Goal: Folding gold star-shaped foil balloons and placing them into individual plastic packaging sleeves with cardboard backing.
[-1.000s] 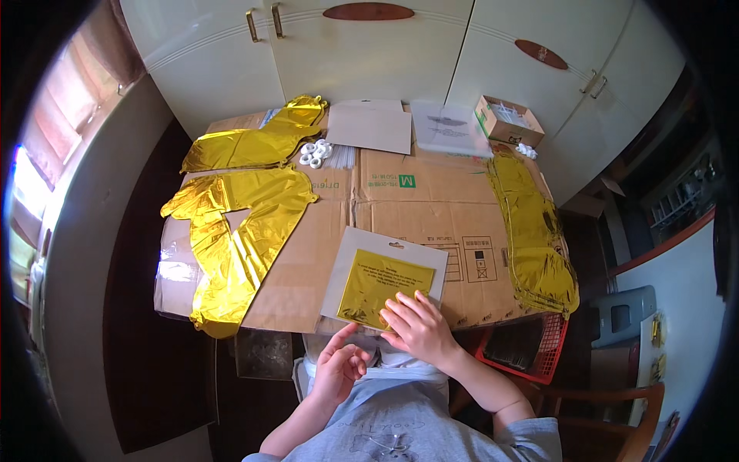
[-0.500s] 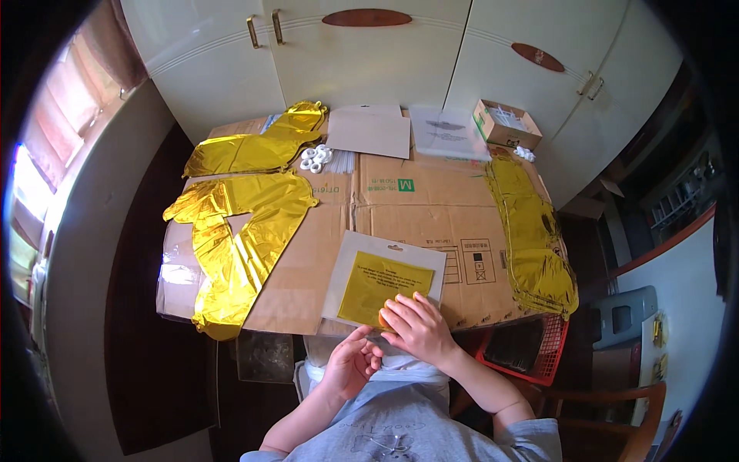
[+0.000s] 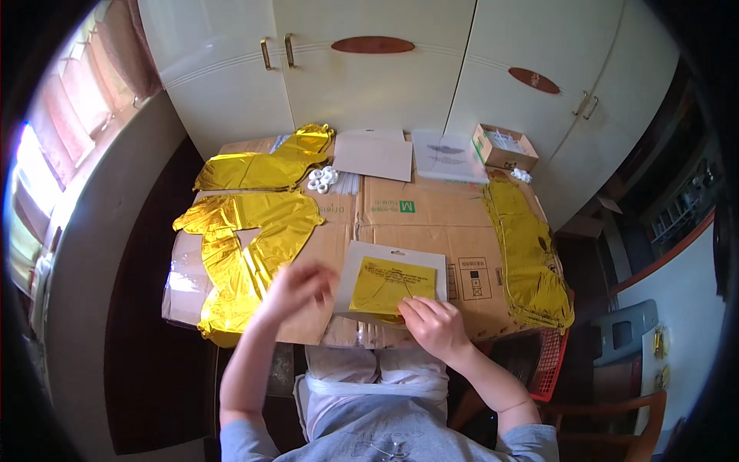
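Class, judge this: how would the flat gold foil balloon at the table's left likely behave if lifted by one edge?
The gold foil balloon looks thin and crinkled, so it would probably flop and drape. Lying flat and uninflated, it is likely very light. Its shiny surface may be slippery.

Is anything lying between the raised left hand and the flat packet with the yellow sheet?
Nothing visible does. The left hand hovers, blurred, just left of the packet, with only bare cardboard between them. The right hand rests on the packet's near edge.
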A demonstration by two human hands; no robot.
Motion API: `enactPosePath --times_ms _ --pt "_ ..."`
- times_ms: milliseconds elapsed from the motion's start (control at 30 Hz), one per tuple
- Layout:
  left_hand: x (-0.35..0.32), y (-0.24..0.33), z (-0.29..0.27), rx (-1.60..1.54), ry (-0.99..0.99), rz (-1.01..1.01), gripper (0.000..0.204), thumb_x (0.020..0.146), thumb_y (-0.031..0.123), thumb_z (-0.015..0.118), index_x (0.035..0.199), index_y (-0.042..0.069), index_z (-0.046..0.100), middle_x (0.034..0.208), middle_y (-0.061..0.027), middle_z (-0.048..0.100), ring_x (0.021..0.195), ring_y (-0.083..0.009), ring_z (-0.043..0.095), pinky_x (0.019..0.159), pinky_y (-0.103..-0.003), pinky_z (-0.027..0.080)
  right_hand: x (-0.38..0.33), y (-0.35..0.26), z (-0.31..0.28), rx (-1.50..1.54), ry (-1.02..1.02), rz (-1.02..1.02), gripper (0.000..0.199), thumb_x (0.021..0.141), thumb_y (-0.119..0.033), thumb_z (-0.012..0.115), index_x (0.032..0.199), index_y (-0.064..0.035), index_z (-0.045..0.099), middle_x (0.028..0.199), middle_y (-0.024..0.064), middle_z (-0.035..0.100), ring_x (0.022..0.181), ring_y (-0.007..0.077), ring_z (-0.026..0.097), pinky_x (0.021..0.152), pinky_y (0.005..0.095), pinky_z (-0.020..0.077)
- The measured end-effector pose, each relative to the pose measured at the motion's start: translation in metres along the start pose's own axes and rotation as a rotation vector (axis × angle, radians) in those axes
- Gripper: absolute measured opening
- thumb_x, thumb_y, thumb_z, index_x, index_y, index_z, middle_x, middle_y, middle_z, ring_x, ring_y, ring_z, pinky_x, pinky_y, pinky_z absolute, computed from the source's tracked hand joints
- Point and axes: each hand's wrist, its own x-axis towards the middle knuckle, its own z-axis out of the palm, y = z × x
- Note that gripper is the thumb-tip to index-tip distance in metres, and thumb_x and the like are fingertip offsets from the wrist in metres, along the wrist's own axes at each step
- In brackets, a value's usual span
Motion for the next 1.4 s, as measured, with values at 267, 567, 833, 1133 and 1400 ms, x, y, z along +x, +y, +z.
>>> enactPosePath --times_ms 267,567,833,1133,1400 --pt "0.191 -0.072 -0.057 1.145 0.471 0.175 0.017 0.084 0.020 0.060 0.092 0.009 0.071 0.100 -0.0130 0.065 0.095 -0.0304 0.065 0.078 -0.043 0.053 0.030 0.022 -0.014 0.090 0.065 0.036 0.013 0.077 -0.008 0.065 0.090 -0.0061 0.067 0.084 0.0029 0.070 0.076 0.0164 0.069 0.061 0.0280 0.0562" --pt "0.189 -0.072 -0.056 1.201 0.538 0.382 0.011 0.087 0.015 0.058 0.088 0.008 0.066 0.091 -0.0115 0.062 0.087 -0.0278 0.064 0.070 -0.042 0.053 0.033 0.028 -0.017 0.138 -0.020 0.117 0.013 0.077 -0.006 0.069 0.089 -0.0062 0.070 0.086 0.0051 0.072 0.079 0.0192 0.070 0.065 0.0302 0.0572" --pt "-0.015 0.033 0.038 0.958 0.117 0.766 0.009 0.078 0.011 0.069 0.086 0.014 0.069 0.068 -0.0009 0.054 0.056 -0.0183 0.058 0.049 -0.033 0.048 0.029 0.024 -0.005 0.076 0.001 0.082 0.013 0.076 -0.009 0.064 0.088 -0.0069 0.067 0.080 0.0025 0.068 0.073 0.0171 0.068 0.061 0.0287 0.0556" --pt "-0.026 -0.003 0.091 1.220 0.091 0.747 0.033 0.075 0.017 0.066 0.105 0.004 0.064 0.076 -0.0026 0.058 0.072 -0.0157 0.062 0.053 -0.028 0.048 0.023 0.014 -0.003 0.064 -0.042 0.117 0.016 0.075 -0.008 0.070 0.091 -0.0069 0.070 0.086 0.0040 0.071 0.076 0.0182 0.069 0.064 0.0301 0.0563" --pt "-0.042 -0.039 0.114 1.151 0.135 0.565 0.064 0.083 0.050 0.064 0.120 -0.002 0.060 0.121 -0.0162 0.063 0.122 -0.0279 0.054 0.101 -0.044 0.040 0.007 0.003 0.008 0.064 -0.075 0.109 0.016 0.077 -0.011 0.068 0.093 -0.0064 0.069 0.090 0.0043 0.071 0.083 0.0186 0.069 0.069 0.0304 0.0564"
